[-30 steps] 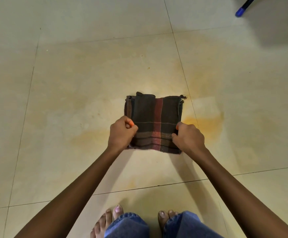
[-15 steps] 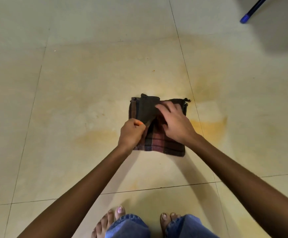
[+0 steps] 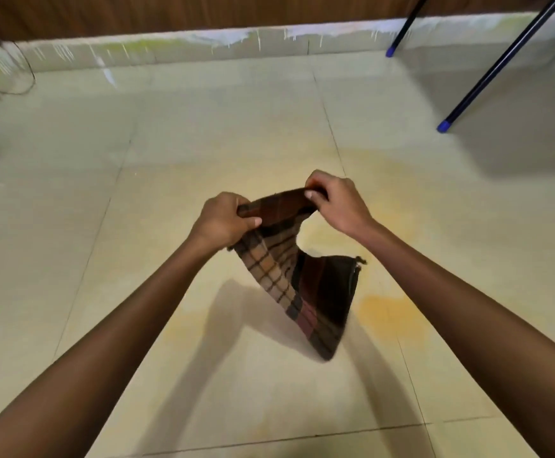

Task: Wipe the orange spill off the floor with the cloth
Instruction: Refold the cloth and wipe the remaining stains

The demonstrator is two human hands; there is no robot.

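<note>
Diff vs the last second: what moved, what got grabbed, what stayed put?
The cloth came up off the floor: it lay folded flat, and now it hangs partly unfolded from its top edge. The left hand kept its grip and rose. The right hand went from lying flat on the cloth to pinching that edge. Stayed: the orange spill remains on the floor, unwiped.

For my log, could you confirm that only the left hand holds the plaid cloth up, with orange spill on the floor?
Not quite: in the head view, both the left hand and right hand grip the plaid cloth, holding it up, with orange spill on the floor.
</note>
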